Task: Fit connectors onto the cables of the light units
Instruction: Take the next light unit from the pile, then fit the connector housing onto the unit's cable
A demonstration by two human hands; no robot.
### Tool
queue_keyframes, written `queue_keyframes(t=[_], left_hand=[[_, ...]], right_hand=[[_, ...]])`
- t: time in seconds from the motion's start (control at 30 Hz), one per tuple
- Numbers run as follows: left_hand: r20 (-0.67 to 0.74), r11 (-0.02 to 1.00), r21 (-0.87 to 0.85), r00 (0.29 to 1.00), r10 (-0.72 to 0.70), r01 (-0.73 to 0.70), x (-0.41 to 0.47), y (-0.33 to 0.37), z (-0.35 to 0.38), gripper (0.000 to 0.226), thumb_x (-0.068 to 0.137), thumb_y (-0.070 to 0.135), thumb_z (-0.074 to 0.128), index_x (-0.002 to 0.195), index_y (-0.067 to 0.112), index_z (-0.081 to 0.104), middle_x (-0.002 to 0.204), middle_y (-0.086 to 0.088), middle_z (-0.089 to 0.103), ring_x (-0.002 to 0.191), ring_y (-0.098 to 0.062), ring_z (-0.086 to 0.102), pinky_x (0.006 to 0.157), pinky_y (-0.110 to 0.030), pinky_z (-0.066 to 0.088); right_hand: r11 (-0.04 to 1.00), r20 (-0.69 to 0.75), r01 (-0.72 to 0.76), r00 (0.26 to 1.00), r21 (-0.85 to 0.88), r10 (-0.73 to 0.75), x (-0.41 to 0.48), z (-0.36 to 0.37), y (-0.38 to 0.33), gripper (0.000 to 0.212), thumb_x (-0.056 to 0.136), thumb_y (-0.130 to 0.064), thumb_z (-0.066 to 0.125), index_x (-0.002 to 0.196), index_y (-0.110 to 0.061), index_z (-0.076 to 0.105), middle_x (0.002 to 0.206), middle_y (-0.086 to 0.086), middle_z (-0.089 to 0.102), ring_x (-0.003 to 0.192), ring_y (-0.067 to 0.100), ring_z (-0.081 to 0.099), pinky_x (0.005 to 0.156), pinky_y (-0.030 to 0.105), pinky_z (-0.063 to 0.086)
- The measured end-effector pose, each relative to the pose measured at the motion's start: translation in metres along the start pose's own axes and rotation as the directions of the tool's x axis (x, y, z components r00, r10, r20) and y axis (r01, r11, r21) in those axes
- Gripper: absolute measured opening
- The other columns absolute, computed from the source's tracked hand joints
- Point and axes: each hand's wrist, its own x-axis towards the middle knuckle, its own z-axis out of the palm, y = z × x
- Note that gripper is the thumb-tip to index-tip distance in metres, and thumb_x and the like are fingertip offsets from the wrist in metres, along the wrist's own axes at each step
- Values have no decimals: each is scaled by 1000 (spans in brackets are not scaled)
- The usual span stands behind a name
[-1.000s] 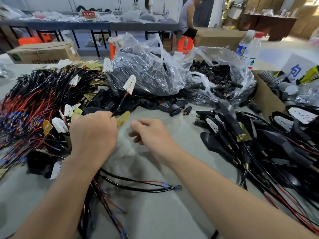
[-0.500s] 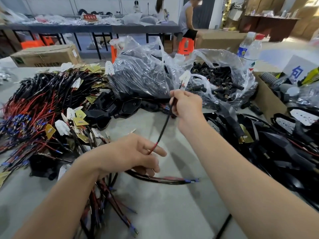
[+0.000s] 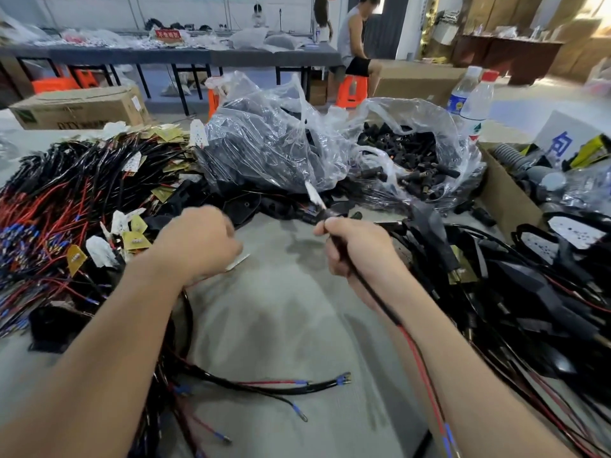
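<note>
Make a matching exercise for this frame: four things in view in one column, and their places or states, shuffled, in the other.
Things
1. black cable
2. connector bag
3. water bottles
4. brown carton

Places or states
A. far left, behind the wire pile
B. gripped in the right hand
C. upright, just right of the connector bag
D. open, behind the right hand

Pairs: 1-B, 2-D, 3-C, 4-A.
</note>
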Motion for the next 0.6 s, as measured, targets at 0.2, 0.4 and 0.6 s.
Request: queue_keyframes(t=[0.2,0.4,0.6], left_hand=[[-331,981,-185,937,-111,50,54,4,29,50,90,23,67,139,16,58,130,-14,64,120,-38,58,95,-46,49],[-369,987,-133,920,-134,90,58,3,54,33,86,19,68,119,20,71,108,-10,74,107,-36,64,79,-38,46],[-366,987,-144,931,14,-72,51,5,60,38,83,11,69,119,23,74,110,-9,70,109,-33,58,88,-44,52]], right_hand=[[994,91,-62,993,-93,70,-14,-5,23,44,102,-14,47,68,-23,75,55,7,56,37,11,28,57,37,12],[989,121,-104,989,107,91,-11,-16,24,17,101,-7,48,94,-6,64,63,10,60,38,12,31,48,27,19],[998,139,-49,989,45,42,-10,-25,28,19,96,1,51,107,-4,66,75,12,69,45,14,40,46,24,30]])
